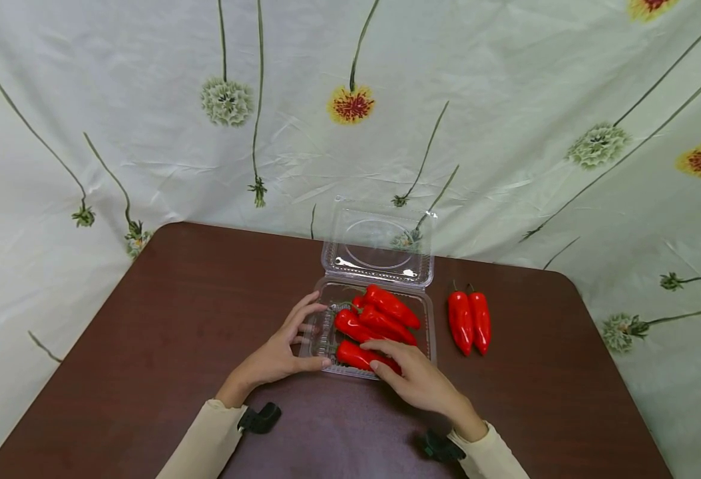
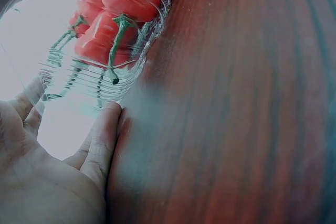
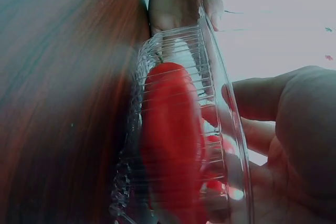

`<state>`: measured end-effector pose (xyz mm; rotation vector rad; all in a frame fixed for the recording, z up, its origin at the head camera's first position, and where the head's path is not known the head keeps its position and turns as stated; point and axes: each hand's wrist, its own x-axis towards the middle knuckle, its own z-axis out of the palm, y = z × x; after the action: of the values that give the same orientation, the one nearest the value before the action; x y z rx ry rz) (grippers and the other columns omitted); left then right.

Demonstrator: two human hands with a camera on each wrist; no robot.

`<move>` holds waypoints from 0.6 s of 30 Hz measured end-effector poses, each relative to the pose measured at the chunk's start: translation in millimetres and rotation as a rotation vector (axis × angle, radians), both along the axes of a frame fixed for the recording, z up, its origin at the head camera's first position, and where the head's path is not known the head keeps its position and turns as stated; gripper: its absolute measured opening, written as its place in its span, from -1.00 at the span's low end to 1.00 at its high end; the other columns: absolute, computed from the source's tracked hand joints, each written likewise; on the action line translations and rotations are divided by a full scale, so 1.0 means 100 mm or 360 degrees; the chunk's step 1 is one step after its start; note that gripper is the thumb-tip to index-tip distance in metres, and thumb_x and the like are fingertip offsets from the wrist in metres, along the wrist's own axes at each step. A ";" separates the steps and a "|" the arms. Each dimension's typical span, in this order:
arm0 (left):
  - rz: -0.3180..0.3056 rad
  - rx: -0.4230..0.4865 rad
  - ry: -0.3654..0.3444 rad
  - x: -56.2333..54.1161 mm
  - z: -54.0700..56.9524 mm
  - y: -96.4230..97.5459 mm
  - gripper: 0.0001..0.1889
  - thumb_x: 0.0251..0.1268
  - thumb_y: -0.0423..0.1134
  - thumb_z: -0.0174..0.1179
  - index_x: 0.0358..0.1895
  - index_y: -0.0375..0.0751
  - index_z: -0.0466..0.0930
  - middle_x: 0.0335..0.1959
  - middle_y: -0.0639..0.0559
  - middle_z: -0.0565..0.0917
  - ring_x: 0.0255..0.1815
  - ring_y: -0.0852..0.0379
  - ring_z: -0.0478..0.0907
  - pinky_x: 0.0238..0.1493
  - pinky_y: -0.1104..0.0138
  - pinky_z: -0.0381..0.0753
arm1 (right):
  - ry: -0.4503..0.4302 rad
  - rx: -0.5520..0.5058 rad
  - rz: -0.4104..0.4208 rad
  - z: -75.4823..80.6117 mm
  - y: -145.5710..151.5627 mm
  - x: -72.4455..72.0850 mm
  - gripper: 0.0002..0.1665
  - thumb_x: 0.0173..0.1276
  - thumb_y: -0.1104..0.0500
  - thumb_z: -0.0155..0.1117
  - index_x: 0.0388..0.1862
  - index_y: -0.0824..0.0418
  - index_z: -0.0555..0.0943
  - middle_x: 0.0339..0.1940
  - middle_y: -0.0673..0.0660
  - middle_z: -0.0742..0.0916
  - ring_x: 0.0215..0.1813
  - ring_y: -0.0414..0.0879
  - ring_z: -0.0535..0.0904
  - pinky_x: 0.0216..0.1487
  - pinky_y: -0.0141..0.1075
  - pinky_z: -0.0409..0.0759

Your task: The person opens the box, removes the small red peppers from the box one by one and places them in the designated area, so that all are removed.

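A clear plastic clamshell container (image 1: 431, 319) stands with its lid (image 1: 380, 233) raised at the back. Several long red peppers with green stems lie inside, stems toward the left, some stacked on others. My left hand (image 1: 275, 352) spreads at the container's left end, thumb by the front corner; in the left wrist view its fingertips (image 2: 111, 111) are right at the ribbed wall. Over the front right rim, my right hand (image 1: 419, 379) reaches in and holds the frontmost red pepper (image 1: 353, 354) near its tip. That pepper (image 3: 170, 124) shows through the front wall in the right wrist view.
Two more red peppers (image 1: 461, 322) lie side by side on the dark brown table (image 1: 176, 319), right of the container. Behind the table hangs a pale flowered cloth (image 1: 146, 100), which the raised lid overlaps in the head view.
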<state>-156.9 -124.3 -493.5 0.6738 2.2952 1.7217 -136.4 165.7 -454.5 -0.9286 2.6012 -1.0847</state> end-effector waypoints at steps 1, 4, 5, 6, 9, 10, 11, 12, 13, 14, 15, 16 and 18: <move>0.0000 0.0000 -0.0001 0.00 0.00 0.00 -0.04 0.15 -0.09 0.46 0.56 -0.02 0.05 0.64 0.15 -0.17 0.25 -0.12 0.39 0.18 -0.05 0.41 | -0.0006 0.0003 -0.0007 0.00 0.00 0.00 -0.57 0.50 0.07 0.23 0.31 0.01 0.55 0.23 -0.08 0.67 0.26 -0.13 0.59 0.29 -0.03 0.51; -0.0004 0.0009 -0.0002 0.00 0.00 0.00 -0.04 0.15 -0.10 0.46 0.55 -0.03 0.06 0.64 0.15 -0.18 0.25 -0.13 0.39 0.18 -0.05 0.41 | -0.0018 0.0010 -0.0022 -0.01 -0.01 0.00 -0.56 0.50 0.04 0.22 0.32 -0.02 0.54 0.21 -0.10 0.67 0.20 -0.15 0.60 0.27 -0.03 0.53; -0.0006 0.0011 -0.0003 0.00 0.00 0.00 -0.05 0.16 -0.11 0.46 0.55 -0.03 0.06 0.64 0.15 -0.18 0.25 -0.13 0.39 0.17 -0.04 0.41 | -0.0018 0.0011 -0.0025 -0.02 -0.01 0.00 -0.56 0.50 0.04 0.23 0.33 -0.02 0.54 0.21 -0.10 0.67 0.20 -0.16 0.60 0.27 -0.03 0.53; -0.0008 0.0014 -0.0001 0.00 0.01 0.00 -0.05 0.16 -0.11 0.46 0.55 -0.03 0.06 0.64 0.15 -0.18 0.24 -0.13 0.39 0.17 -0.04 0.41 | -0.0017 0.0011 -0.0027 -0.02 -0.01 0.00 -0.55 0.50 0.04 0.23 0.33 -0.03 0.53 0.21 -0.10 0.67 0.20 -0.15 0.59 0.27 -0.03 0.52; -0.0011 0.0019 0.0002 0.00 0.00 0.00 -0.05 0.16 -0.12 0.46 0.55 -0.04 0.06 0.64 0.14 -0.18 0.24 -0.13 0.39 0.16 -0.04 0.41 | -0.0008 0.0009 -0.0032 -0.02 -0.01 0.01 -0.54 0.49 0.04 0.24 0.33 -0.03 0.52 0.22 -0.09 0.66 0.21 -0.14 0.58 0.27 -0.03 0.52; -0.0013 0.0023 0.0002 0.00 0.00 0.00 -0.06 0.16 -0.13 0.46 0.55 -0.03 0.07 0.64 0.14 -0.18 0.24 -0.13 0.39 0.16 -0.04 0.41 | -0.0007 0.0004 -0.0036 -0.01 -0.02 0.01 -0.54 0.48 0.04 0.25 0.34 -0.03 0.52 0.23 -0.09 0.66 0.22 -0.14 0.58 0.26 -0.03 0.52; -0.0012 0.0027 0.0001 0.00 0.00 0.00 -0.06 0.17 -0.13 0.46 0.55 -0.03 0.07 0.65 0.15 -0.18 0.24 -0.13 0.39 0.16 -0.04 0.41 | -0.0006 -0.0002 -0.0039 -0.01 -0.02 0.01 -0.54 0.48 0.04 0.25 0.34 -0.03 0.52 0.23 -0.09 0.66 0.22 -0.14 0.57 0.26 -0.03 0.52; -0.0012 0.0029 -0.0001 0.00 0.00 0.00 -0.06 0.17 -0.13 0.46 0.55 -0.03 0.08 0.65 0.15 -0.19 0.24 -0.12 0.39 0.16 -0.03 0.41 | -0.0006 -0.0012 -0.0040 -0.01 -0.02 0.01 -0.53 0.48 0.04 0.25 0.33 -0.04 0.52 0.23 -0.09 0.66 0.22 -0.13 0.57 0.26 -0.03 0.52; -0.0010 0.0030 -0.0003 0.01 0.01 0.00 -0.07 0.16 -0.13 0.47 0.55 -0.02 0.08 0.65 0.15 -0.19 0.24 -0.12 0.39 0.16 -0.03 0.41 | -0.0004 -0.0020 -0.0042 -0.01 -0.02 0.01 -0.53 0.48 0.04 0.26 0.33 -0.05 0.52 0.23 -0.09 0.65 0.23 -0.13 0.57 0.26 -0.03 0.52; -0.0009 0.0029 -0.0001 0.01 0.00 0.00 -0.07 0.16 -0.13 0.47 0.55 -0.03 0.09 0.65 0.15 -0.19 0.24 -0.12 0.39 0.16 -0.03 0.42 | -0.0004 -0.0029 -0.0043 0.00 -0.02 0.01 -0.53 0.47 0.04 0.26 0.33 -0.06 0.52 0.23 -0.10 0.65 0.23 -0.13 0.56 0.26 -0.03 0.52; -0.0008 0.0031 0.0000 0.01 0.00 0.00 -0.07 0.16 -0.13 0.47 0.54 -0.03 0.09 0.65 0.15 -0.19 0.24 -0.12 0.39 0.16 -0.03 0.42 | -0.0004 -0.0039 -0.0044 0.00 -0.02 0.01 -0.53 0.47 0.04 0.26 0.34 -0.07 0.52 0.23 -0.10 0.65 0.24 -0.13 0.56 0.26 -0.03 0.52; -0.0008 0.0031 -0.0001 0.01 0.00 0.00 -0.07 0.16 -0.13 0.47 0.54 -0.03 0.09 0.65 0.15 -0.19 0.24 -0.13 0.39 0.16 -0.03 0.42 | -0.0001 -0.0046 -0.0044 0.00 -0.02 0.01 -0.52 0.47 0.04 0.27 0.34 -0.08 0.51 0.24 -0.10 0.65 0.24 -0.13 0.56 0.25 -0.03 0.52; -0.0004 0.0025 -0.0001 0.01 0.01 0.00 -0.06 0.16 -0.12 0.47 0.55 -0.03 0.08 0.65 0.16 -0.19 0.24 -0.13 0.39 0.16 -0.03 0.41 | 0.0004 -0.0057 -0.0047 0.00 -0.01 0.01 -0.52 0.47 0.04 0.27 0.34 -0.10 0.51 0.24 -0.11 0.65 0.24 -0.13 0.56 0.25 -0.04 0.52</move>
<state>-156.1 -124.1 -492.9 0.6794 2.2816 1.7403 -135.3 164.2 -454.1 -0.9020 2.6136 -1.1418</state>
